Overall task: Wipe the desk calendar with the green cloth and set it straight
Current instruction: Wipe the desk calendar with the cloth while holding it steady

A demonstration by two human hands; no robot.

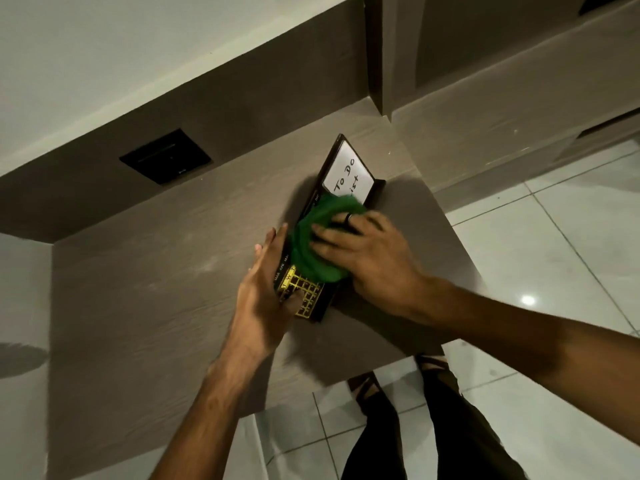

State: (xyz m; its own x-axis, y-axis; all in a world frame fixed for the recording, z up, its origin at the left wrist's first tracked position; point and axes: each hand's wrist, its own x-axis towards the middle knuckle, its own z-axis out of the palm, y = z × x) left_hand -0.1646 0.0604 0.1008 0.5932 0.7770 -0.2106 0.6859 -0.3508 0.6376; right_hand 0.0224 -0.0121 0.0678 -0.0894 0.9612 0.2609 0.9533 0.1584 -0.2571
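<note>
Two bare forearms reach forward from the bottom of the view over a grey-brown wood-grain desk (pixel 145 271). The right hand (pixel 367 258) lies palm down with its fingers spread flat, pressing a bunched green cloth (pixel 311 244) onto the middle of the desk calendar (pixel 346 188); a dark ring (pixel 348 217) sits on one finger. The left hand (pixel 266 292) braces the calendar's near left edge, fingers extended along its side and the thumb resting on its front. The desk meets a matching back panel holding a black wall plate (pixel 165 156), with a pale wall above and glossy white floor tiles (pixel 554 258) to the right. The calendar sits skewed near the desk's right edge: a dark frame, a white card at the far end handwritten "To Do", and a gold date grid (pixel 304 292) at the near end.
</note>
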